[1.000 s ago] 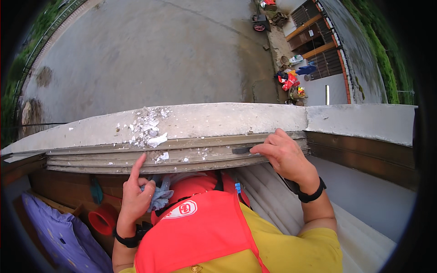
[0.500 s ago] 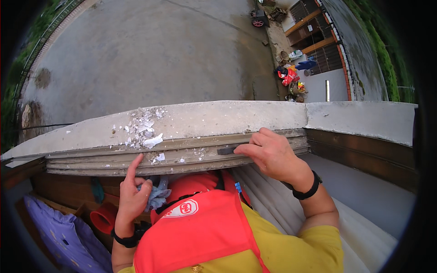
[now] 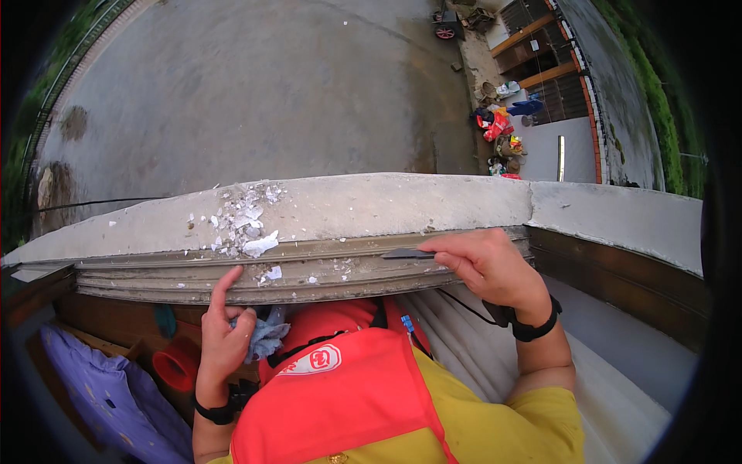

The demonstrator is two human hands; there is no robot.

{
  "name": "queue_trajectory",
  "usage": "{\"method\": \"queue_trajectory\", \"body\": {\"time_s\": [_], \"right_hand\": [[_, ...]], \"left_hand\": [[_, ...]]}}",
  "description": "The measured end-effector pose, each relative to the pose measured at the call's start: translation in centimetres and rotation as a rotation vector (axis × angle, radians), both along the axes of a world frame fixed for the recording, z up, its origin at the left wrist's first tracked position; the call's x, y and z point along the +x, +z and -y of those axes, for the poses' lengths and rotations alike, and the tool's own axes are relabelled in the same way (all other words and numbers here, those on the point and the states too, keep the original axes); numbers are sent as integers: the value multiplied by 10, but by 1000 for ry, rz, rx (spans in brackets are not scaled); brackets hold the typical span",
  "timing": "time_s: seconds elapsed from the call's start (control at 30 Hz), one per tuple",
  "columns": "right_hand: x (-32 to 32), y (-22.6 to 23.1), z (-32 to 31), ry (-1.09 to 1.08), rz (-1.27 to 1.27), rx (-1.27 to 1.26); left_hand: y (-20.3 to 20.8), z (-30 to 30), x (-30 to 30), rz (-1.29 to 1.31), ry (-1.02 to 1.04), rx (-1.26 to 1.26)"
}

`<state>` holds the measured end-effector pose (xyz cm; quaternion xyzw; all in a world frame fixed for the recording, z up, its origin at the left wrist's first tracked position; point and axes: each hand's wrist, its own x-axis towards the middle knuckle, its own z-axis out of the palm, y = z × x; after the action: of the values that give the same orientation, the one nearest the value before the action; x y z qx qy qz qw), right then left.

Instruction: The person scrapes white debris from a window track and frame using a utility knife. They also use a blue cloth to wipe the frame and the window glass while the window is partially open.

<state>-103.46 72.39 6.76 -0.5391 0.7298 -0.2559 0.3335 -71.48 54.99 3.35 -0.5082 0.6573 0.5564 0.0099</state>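
My right hand (image 3: pixel 495 267) pinches a dark flat scraper blade (image 3: pixel 406 253), which lies almost level over the window track (image 3: pixel 348 288) and points left. The track is brown metal with long grooves, dusty and dotted with white crumbs. My left hand (image 3: pixel 224 334) sits at the track's near edge, its index finger stretched out to the metal. Its other fingers curl in beside a crumpled blue-grey cloth (image 3: pixel 267 339) and seem to hold it. Just ahead of that fingertip, white flakes (image 3: pixel 261 244) are heaped on the pale sill (image 3: pixel 386 203).
Beyond the sill lies a wet concrete yard (image 3: pixel 255 93) far below, with a low building and bright bundles (image 3: pixel 498 125) at right. A brown frame (image 3: pixel 618 263) bounds the track on the right. Near my left arm are a red container (image 3: pixel 178 363) and purple cloth (image 3: pixel 100 387).
My right hand has slid a little to the right along the track with the scraper blade. My left hand keeps its place and pose. The view has shifted slightly.
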Motion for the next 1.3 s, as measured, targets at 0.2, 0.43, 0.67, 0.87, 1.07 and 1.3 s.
{"method": "queue_trajectory", "body": {"time_s": [0.2, 0.43, 0.67, 0.87, 1.07, 1.3], "right_hand": [[35, -30, 2, 125, -18, -65], [24, -8, 27, 188, -106, -50], [73, -19, 60, 192, -36, 1], [61, -14, 64, 210, -14, 59], [56, -1, 67, 260, -52, 82], [75, -16, 72, 303, -96, -30]], "left_hand": [[-25, -3, 0, -185, 69, -25], [-22, 8, 8, -112, -149, -278], [-18, 15, 6, -84, -182, -30], [-25, 6, 8, -14, -190, 11], [-26, 9, 9, -10, -215, 75], [-21, 9, 11, -109, -170, -196]]}}
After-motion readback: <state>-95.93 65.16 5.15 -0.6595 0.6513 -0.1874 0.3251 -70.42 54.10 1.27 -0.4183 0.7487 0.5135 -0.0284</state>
